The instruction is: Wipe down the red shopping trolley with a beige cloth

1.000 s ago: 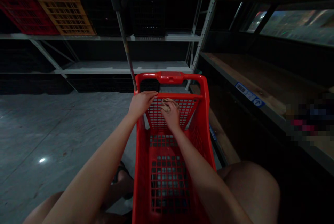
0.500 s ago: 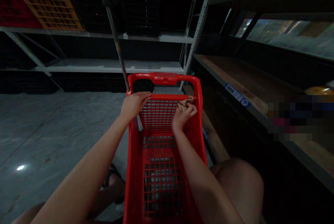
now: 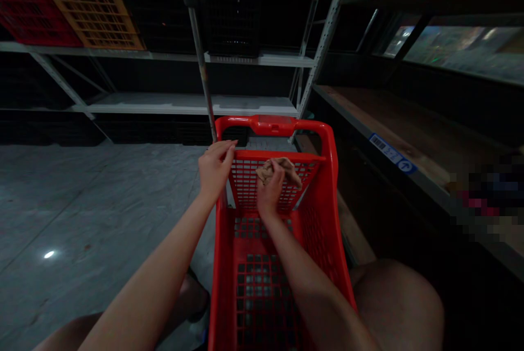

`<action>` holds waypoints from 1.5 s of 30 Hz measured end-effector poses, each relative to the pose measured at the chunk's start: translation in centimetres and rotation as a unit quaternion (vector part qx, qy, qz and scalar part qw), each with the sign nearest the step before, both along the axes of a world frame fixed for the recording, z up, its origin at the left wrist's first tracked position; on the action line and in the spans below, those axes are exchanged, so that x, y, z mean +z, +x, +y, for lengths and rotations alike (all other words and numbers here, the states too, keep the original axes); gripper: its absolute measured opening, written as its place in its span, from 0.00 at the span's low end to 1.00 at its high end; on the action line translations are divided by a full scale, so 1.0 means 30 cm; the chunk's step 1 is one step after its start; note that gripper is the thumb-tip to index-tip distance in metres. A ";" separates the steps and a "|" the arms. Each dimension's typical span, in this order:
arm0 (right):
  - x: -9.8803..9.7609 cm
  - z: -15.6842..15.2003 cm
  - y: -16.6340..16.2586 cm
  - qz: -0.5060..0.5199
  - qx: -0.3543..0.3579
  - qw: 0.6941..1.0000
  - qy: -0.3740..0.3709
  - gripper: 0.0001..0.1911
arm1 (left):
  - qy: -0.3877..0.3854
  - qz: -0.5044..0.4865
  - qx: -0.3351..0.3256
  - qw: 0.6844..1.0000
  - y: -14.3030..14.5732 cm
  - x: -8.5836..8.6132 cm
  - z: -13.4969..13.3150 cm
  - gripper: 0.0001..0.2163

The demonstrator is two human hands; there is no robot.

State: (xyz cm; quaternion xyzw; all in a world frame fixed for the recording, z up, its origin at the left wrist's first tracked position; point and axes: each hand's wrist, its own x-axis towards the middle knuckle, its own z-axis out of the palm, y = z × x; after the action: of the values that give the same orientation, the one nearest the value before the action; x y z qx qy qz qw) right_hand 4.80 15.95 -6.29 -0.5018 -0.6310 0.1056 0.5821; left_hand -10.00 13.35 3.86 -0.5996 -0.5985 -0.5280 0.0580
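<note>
A red plastic shopping cart [image 3: 282, 248] with gridded panels stands between my legs, its handle [image 3: 273, 123] at the far end. My left hand [image 3: 215, 170] grips the cart's left edge beside the top corner of the grid panel [image 3: 245, 183], fingers bent over the rim. Inside the cart, my right hand [image 3: 271, 190] is closed on a crumpled tan cloth [image 3: 291, 172] and presses it against that grid panel near its upper middle. Part of the cloth spreads out to the right of my fingers.
Beyond the cart runs a white metal rack [image 3: 192, 102] holding a yellow crate [image 3: 96, 15] and a red crate [image 3: 39, 12]. A grey pole [image 3: 201, 61] rises at the cart's far left corner. Wooden shelving [image 3: 368, 111] with a blue label [image 3: 392, 153] borders the right side.
My right hand has moved the cloth left, from the panel's upper right corner to its middle. My left hand stays at the left rim. The whole view has shifted slightly.
</note>
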 end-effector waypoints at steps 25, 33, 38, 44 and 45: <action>0.041 -0.035 0.039 -0.303 0.038 0.952 0.004 0.25 | -0.021 0.065 -0.102 0.992 0.002 -0.095 -0.108 0.24; -0.094 -0.117 0.097 -0.234 -0.003 0.972 -0.026 0.25 | -0.043 0.085 -0.099 0.990 0.020 -0.077 -0.129 0.28; 0.077 -0.091 0.023 -0.252 0.067 0.965 0.015 0.26 | -0.072 0.137 -0.080 0.985 0.022 -0.067 -0.136 0.28; 0.007 -0.137 -0.010 -0.351 0.129 0.926 -0.053 0.13 | -0.113 0.221 -0.050 0.967 0.037 -0.038 -0.145 0.24; -0.027 -0.155 -0.007 -0.358 0.139 0.921 -0.061 0.11 | -0.118 0.238 -0.045 0.963 0.040 -0.032 -0.147 0.24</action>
State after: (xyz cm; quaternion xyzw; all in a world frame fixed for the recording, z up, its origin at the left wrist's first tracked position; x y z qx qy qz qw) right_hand 4.58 11.30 -7.11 -0.4477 -0.8531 0.0371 0.2653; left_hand -8.80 8.95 2.89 -0.7365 -0.5984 -0.2980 0.1036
